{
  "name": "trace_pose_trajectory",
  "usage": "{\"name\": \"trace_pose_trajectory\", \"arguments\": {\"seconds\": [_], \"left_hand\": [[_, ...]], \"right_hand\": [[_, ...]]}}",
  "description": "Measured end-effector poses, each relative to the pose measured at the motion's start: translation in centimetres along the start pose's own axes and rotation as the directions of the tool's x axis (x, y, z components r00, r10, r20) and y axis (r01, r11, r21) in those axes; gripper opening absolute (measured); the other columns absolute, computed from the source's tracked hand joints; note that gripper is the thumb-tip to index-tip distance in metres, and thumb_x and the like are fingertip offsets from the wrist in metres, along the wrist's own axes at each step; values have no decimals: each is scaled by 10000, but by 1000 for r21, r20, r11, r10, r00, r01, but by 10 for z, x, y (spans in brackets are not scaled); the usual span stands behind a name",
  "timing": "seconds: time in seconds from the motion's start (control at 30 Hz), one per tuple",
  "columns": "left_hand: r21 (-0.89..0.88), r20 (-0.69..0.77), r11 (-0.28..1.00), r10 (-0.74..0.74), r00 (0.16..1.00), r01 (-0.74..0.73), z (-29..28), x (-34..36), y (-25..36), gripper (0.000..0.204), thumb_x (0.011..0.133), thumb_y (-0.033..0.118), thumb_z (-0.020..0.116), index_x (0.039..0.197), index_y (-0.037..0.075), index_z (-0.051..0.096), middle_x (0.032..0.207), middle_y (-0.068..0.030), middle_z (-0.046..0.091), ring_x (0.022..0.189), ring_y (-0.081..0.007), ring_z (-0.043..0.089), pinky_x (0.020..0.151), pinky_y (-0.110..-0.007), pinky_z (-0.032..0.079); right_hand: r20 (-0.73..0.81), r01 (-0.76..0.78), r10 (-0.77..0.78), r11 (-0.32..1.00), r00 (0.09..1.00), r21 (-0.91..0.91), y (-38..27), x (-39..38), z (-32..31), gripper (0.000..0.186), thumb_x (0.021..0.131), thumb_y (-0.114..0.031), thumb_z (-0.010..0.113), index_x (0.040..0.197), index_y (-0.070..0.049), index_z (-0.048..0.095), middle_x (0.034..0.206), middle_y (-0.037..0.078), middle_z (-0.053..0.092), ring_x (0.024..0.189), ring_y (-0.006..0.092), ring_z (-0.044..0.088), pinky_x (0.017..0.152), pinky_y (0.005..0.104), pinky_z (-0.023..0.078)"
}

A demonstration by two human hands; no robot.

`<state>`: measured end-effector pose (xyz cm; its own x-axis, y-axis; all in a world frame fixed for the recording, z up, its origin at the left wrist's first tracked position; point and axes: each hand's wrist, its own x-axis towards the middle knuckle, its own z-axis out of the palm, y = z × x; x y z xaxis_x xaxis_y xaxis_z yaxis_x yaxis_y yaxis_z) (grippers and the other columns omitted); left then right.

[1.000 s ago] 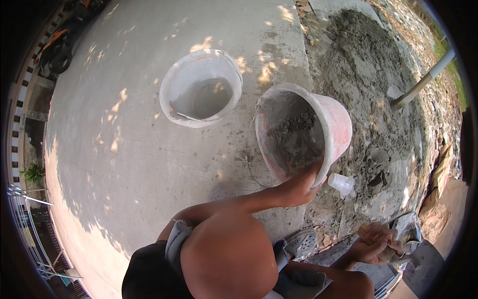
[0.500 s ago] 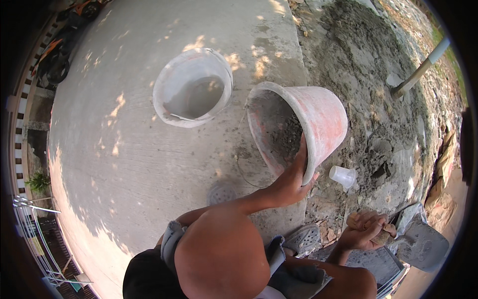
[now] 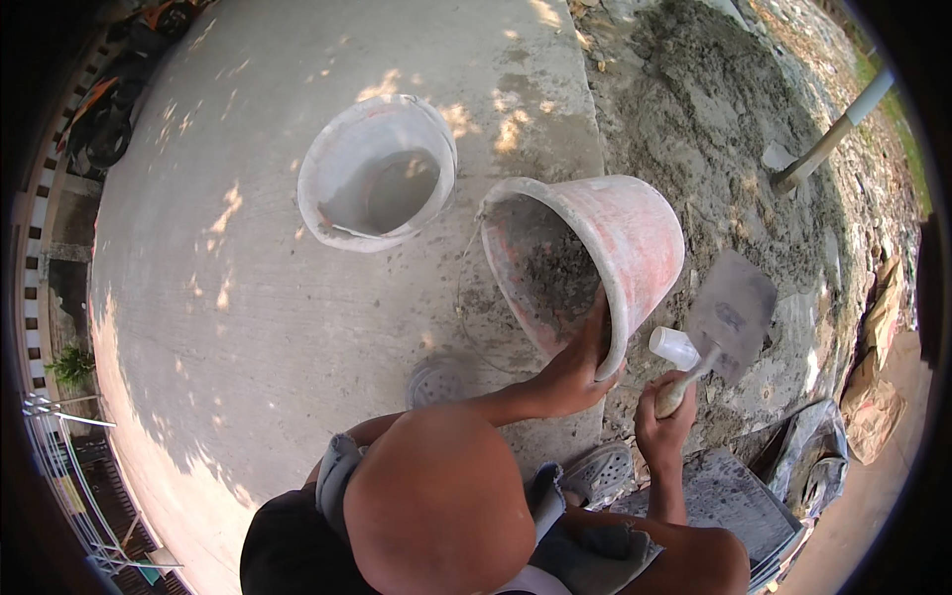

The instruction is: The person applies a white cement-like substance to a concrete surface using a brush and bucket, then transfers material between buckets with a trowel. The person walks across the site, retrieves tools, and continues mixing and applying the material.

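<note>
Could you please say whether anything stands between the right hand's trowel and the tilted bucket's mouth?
Yes: the bucket's wall faces the trowel, its mouth opening leftward. The left hand holds the near rim; a plastic cup lies alongside.

The left arm (image 3: 526, 399) reaches out past the far side of the raised left knee (image 3: 436, 506), which hides part of it from me. The left hand (image 3: 585, 367) clamps firmly, its fingers partly out of sight. The right forearm (image 3: 669, 496) stretches straight forward beside the bent right knee (image 3: 709, 565), and the right hand (image 3: 664, 416) is curled tight, fist-like, to the right of the left one.
</note>
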<state>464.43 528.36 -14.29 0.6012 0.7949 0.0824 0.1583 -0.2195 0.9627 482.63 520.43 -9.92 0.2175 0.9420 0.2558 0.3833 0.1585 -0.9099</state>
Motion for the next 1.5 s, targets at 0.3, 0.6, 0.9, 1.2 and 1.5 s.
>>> {"name": "trace_pose_trajectory", "arguments": {"seconds": [0.3,0.6,0.9,1.2,1.5], "left_hand": [[-74,-135,997,-27,990,17,-6,1,9,954,937,99,659,1582,-85,-20,1565,-382,202,1484,-508,242,1195,-518,266],[17,-102,1000,7,995,-5,-1,-11,6,875,934,96,669,1557,-59,76,1407,-339,380,1319,-484,424,1103,-510,364],[-373,-101,926,-101,990,56,-13,-11,18,1054,859,232,853,1558,1,99,1388,-218,436,1342,-273,444,1065,-430,427],[-897,-42,404,-480,876,178,-87,73,97,612,846,-7,533,1437,-32,375,1372,-165,485,1277,-238,485,1105,-362,381],[-312,-68,945,-129,989,102,-21,25,21,860,835,-64,529,1606,0,155,1605,-269,277,1528,-343,228,1228,-406,220]], "right_hand": [[-329,55,96,906,940,421,-46,7,-19,149,946,-10,567,1053,-47,471,704,58,538,569,116,547,496,244,455],[-329,-62,225,897,917,438,-60,15,-29,148,933,19,558,1037,-62,491,805,94,562,599,148,544,556,303,489],[33,-400,415,893,909,-206,3,-43,-23,161,872,22,648,995,-25,554,731,63,585,650,127,588,599,313,481],[-252,-485,544,835,801,260,-10,-39,-15,162,937,71,576,1014,-40,486,688,27,524,504,75,504,458,246,408],[-473,-3,55,994,879,111,-52,5,-67,175,956,89,549,1042,-45,480,682,13,444,495,65,427,466,256,398]]}}
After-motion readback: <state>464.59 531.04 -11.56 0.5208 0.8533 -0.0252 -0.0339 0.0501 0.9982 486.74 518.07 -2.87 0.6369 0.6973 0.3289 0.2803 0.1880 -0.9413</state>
